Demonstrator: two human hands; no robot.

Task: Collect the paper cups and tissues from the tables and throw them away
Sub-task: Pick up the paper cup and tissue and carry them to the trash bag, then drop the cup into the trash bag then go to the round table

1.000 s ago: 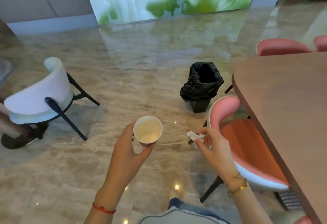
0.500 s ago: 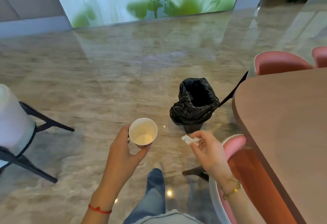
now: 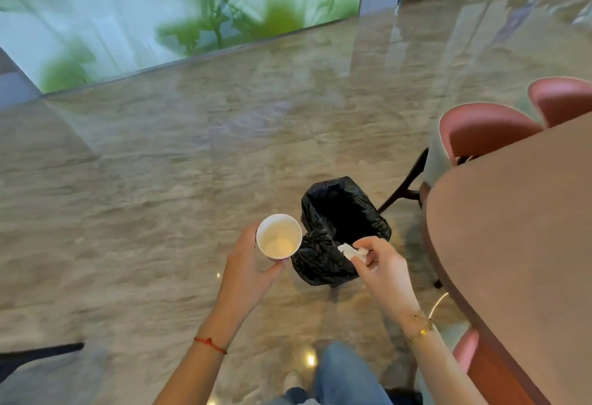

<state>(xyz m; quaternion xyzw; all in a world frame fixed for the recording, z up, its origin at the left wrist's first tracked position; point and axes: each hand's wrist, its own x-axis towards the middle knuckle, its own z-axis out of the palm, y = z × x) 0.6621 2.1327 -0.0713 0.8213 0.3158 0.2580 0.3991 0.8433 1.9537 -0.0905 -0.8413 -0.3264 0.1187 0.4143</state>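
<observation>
No writing to read. Left hand [image 3: 246,271] wrapped round paper cup [image 3: 279,237]; right hand [image 3: 381,268] pinching tissue [image 3: 352,251] near black bin [image 3: 339,231].

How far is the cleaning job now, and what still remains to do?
Collected: the left hand holds a paper cup, and the right hand pinches a crumpled tissue. In hand: both are beside the black-lined trash bin. Left: dropping them in. The visible table part shows no litter.

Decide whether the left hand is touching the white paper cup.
Touching. The head view shows the left hand gripping the white paper cup, fingers curled round its side.
</observation>
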